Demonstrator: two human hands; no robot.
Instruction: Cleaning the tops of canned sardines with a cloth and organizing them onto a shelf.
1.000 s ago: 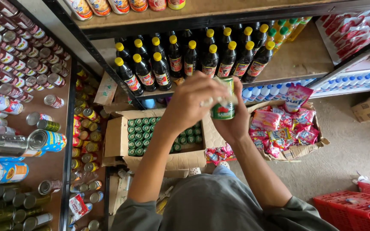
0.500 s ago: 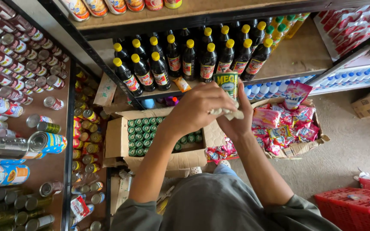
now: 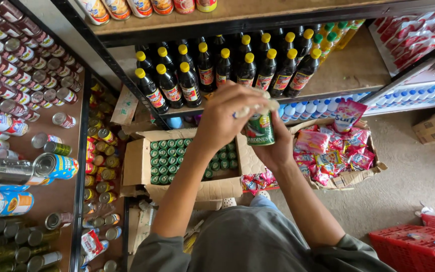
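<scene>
I see my right hand (image 3: 273, 148) with its fingers clamped around a small green can (image 3: 259, 129), held upright in the air. My left hand (image 3: 225, 118) rests on the can's top, fingers closed on a pale cloth (image 3: 260, 105). I judge the can rigid, smooth and fairly light, best held around its wall. Below the fingers sits an open cardboard box (image 3: 137, 166) of matching cans; beyond them, a shelf (image 3: 338, 75) of dark bottles (image 3: 222, 68).

Dark bottles (image 3: 227, 68) crowd shelf rear; bare shelf board (image 3: 353, 65) free at right. Open carton of green cans (image 3: 187, 156) below hands, sachet box (image 3: 336, 148) just beside. Tins (image 3: 21, 95) pack left shelves.
</scene>
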